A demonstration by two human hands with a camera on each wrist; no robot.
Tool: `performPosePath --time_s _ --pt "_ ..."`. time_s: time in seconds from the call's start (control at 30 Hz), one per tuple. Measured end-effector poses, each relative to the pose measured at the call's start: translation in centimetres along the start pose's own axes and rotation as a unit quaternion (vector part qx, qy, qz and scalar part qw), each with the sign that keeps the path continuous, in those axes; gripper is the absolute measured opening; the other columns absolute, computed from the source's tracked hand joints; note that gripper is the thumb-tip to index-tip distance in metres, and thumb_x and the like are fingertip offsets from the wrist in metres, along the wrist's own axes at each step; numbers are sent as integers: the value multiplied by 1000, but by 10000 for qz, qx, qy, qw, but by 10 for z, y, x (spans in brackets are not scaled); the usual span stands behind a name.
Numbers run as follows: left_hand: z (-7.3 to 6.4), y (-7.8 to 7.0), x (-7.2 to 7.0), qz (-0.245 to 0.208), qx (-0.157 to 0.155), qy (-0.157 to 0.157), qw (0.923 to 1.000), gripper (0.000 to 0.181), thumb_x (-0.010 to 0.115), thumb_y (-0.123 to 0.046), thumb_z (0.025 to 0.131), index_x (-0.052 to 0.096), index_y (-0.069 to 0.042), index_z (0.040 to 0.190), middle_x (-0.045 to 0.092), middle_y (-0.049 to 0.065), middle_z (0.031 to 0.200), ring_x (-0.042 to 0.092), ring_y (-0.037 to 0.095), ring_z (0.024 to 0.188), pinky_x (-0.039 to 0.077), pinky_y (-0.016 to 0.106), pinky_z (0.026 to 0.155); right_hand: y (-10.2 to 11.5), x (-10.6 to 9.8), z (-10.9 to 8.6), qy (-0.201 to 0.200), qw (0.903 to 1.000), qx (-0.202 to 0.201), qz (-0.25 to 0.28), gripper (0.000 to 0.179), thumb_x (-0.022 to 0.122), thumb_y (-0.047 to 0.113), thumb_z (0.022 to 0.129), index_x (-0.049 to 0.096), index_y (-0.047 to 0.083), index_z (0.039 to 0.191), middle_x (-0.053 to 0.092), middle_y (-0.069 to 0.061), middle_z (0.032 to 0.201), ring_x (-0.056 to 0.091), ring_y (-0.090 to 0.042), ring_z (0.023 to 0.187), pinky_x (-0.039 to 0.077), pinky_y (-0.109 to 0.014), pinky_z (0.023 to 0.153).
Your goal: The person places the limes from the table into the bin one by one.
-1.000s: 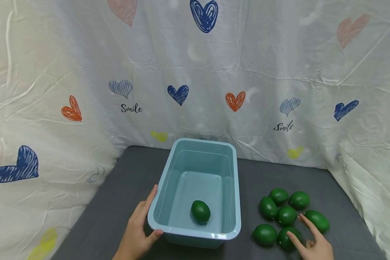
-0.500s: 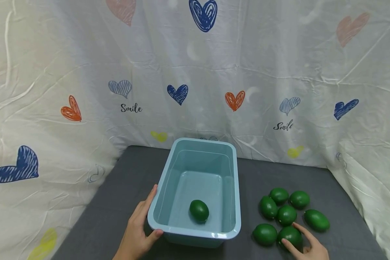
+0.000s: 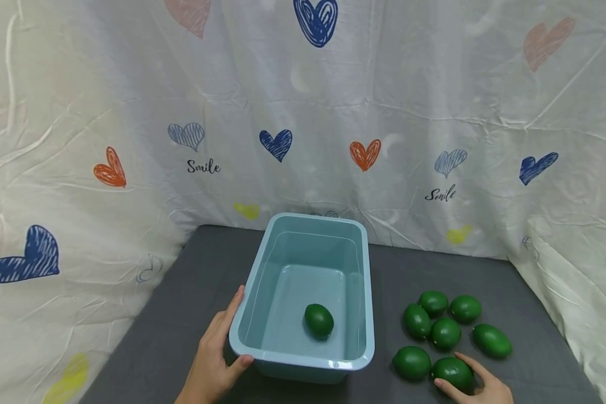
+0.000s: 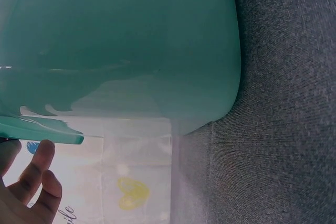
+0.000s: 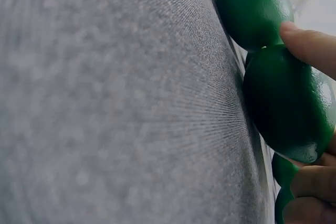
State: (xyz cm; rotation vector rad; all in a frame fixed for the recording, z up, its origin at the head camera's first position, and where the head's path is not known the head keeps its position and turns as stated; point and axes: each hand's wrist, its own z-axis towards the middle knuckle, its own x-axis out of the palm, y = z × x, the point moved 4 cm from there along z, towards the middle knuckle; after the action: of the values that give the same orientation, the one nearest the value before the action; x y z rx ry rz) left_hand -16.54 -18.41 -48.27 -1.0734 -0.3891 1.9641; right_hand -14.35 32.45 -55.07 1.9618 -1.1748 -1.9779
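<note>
A light blue plastic bin (image 3: 303, 357) stands mid-table, with one green lime (image 3: 318, 321) on its floor. My left hand (image 3: 213, 350) grips the bin's near left corner, thumb on the front rim and fingers along the left side; in the left wrist view its bent fingers (image 4: 39, 169) show beside the rim. My right hand (image 3: 482, 387) pinches a lime (image 5: 289, 103) at the front of a loose group, its thumb (image 5: 310, 45) over one end and fingers at the other. That lime lies against a neighbouring lime (image 3: 412, 363) on the cloth.
Several more limes (image 3: 445, 334) lie close together to the right of the bin, one (image 3: 492, 341) slightly apart. Dark grey cloth (image 3: 222, 252) covers the table. A white curtain (image 3: 313, 101) printed with hearts hangs behind and at the sides.
My right hand has moved left and closed its thumb and fingers on the front lime, which has turned slightly. The lime in the bin has rolled a little rightward and back. The left hand stays put.
</note>
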Motion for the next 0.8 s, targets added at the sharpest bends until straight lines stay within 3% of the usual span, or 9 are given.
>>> performPosePath --time_s 0.13,0.4,0.6,0.7,0.8 --pt "1 0 -1 2 33 -28 10000 92 76 -50 94 33 -16 168 56 5 155 56 11 119 50 31 93 -1 -3 3 254 9996 -66 -130 96 92 67 68 69 4 136 75 -24 99 68 -25 76 58 -50 75" --pt "0 0 -1 45 4 -18 10000 92 75 -50 95 32 -17 169 55 5 155 56 11 118 50 31 92 2 -4 2 300 9994 -165 -21 91 91 64 71 68 4 137 72 -2 77 59 -17 61 51 -35 63" --pt "-2 0 -2 133 12 10 9999 93 77 -48 94 32 -16 169 58 7 151 56 11 119 52 35 91 8 -9 2 -45 9994 -327 -86 90 92 65 70 71 4 133 75 -9 81 64 -20 67 56 -43 68" --pt "-1 0 -1 159 32 3 9999 93 78 -47 94 32 -15 169 60 7 149 57 11 118 52 36 90 13 -17 3 -220 9991 -360 -22 89 92 65 70 71 6 134 69 -11 71 61 -22 64 55 -45 66" --pt "-1 0 -1 173 40 -5 9998 93 78 -46 94 32 -15 169 60 7 148 57 11 117 52 35 90 17 -27 5 -324 9991 -228 136 89 91 63 73 68 6 137 55 -8 57 52 -21 53 47 -37 55"
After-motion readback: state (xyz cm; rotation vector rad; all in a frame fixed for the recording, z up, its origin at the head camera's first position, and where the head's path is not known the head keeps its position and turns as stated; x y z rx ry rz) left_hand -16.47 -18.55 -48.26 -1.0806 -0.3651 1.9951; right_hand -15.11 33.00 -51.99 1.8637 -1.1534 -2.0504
